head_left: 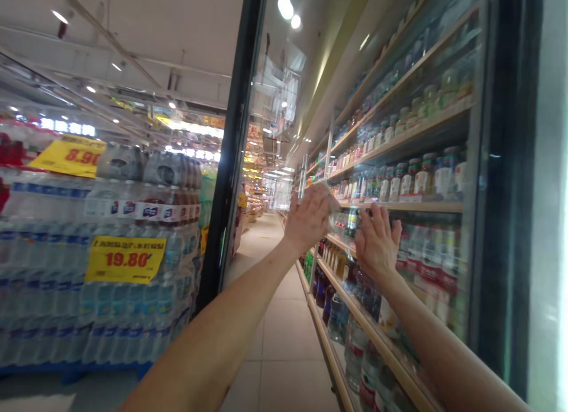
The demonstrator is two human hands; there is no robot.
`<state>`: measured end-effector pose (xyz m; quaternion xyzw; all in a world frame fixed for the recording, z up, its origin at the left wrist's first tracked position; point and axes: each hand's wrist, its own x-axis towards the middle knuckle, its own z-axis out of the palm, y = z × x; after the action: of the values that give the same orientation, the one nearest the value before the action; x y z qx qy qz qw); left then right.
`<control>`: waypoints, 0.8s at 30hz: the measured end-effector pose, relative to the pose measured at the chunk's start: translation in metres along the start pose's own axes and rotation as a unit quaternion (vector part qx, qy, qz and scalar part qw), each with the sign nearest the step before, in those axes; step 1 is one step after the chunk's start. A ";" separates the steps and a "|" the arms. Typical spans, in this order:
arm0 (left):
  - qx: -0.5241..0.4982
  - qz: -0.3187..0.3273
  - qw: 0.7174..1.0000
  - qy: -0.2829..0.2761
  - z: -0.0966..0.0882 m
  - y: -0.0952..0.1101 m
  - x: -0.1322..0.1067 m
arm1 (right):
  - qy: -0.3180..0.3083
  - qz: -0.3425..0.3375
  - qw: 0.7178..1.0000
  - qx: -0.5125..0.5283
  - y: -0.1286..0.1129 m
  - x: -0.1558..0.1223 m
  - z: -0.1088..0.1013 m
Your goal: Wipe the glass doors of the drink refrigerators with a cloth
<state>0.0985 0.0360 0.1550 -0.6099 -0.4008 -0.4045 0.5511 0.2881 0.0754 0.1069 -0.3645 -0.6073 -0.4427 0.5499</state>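
My left hand (308,218) is raised in front of the cooler shelves, its fingers curled round a clear, blurred bottle (332,206). Just to its right is my right hand (377,243), open with fingers spread, at the edge of a wooden shelf (399,206) of bottled drinks. Both forearms reach up from the bottom of the view. Rows of small capped bottles (426,178) stand on the shelf above my hands, and larger dark bottles (328,293) sit on the lower shelves.
An open glass cooler door (231,151) with a dark frame stands at my left. A second dark door frame (501,193) is on the right. Stacked water packs with yellow price signs (125,258) fill the left. A tiled aisle (284,317) runs ahead.
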 end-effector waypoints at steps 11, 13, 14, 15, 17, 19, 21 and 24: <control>0.063 -0.193 0.979 0.016 -0.017 -0.055 0.010 | 0.002 -0.006 1.000 -0.004 -0.004 0.008 0.008; 0.051 -0.123 0.991 0.009 -0.010 -0.035 0.014 | 0.002 -0.007 1.000 -0.003 -0.004 0.008 0.008; 0.041 -0.068 0.997 0.004 -0.005 -0.022 0.016 | 0.003 -0.008 1.000 -0.003 -0.004 0.008 0.008; 0.030 -0.013 0.999 0.000 -0.001 -0.009 0.018 | 0.002 -0.010 1.000 -0.003 -0.003 0.008 0.008; 0.012 0.059 0.998 -0.003 0.005 0.009 0.023 | -0.001 -0.016 1.000 -0.005 -0.001 0.008 0.007; 0.002 0.072 0.997 -0.007 0.006 0.009 0.028 | -0.003 -0.019 1.000 -0.007 -0.001 0.008 0.007; -0.001 0.022 1.000 -0.012 0.000 -0.009 0.033 | -0.002 -0.017 1.000 -0.008 0.000 0.008 0.007; 0.020 -0.150 0.988 0.009 -0.010 -0.045 0.040 | 0.005 -0.013 1.000 -0.013 -0.002 0.008 0.008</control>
<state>0.0701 0.0308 0.2089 -0.5281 -0.4905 -0.4800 0.5001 0.2826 0.0819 0.1147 -0.3613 -0.6032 -0.4602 0.5421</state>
